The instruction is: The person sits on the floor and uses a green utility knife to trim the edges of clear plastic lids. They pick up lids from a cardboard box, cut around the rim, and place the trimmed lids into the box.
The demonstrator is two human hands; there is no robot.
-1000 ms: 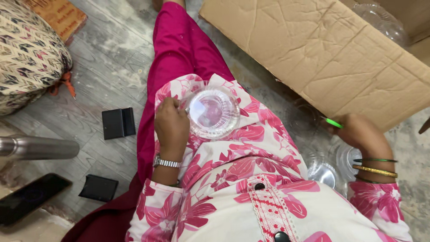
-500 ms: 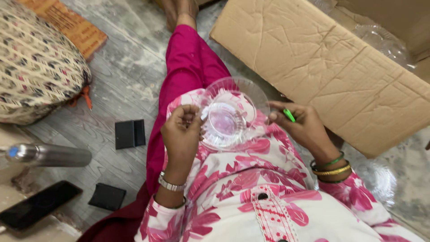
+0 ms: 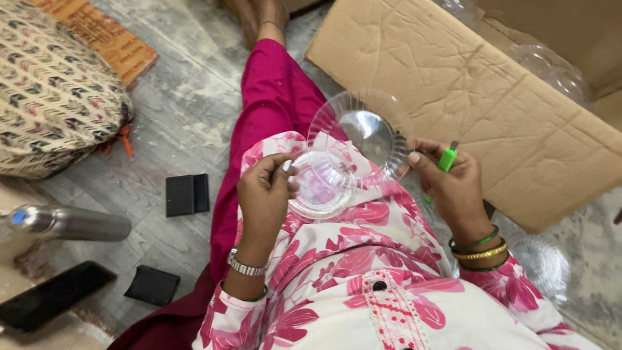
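Now both hands' fingers grip clear ribbed plastic: left hand point(image 3: 264, 194) bowl point(image 3: 321, 188), right hand point(image 3: 453, 188) lid point(image 3: 363, 133).

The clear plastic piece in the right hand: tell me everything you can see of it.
The clear plastic lid is round, thin and see-through, with a fluted rim and a smooth, shiny centre. It is tilted up on edge above the lap, its face turned toward the camera. The right hand pinches its right rim while also holding a small green tool. Its lower edge overlaps a clear round container held by the left hand; contact there is unclear.
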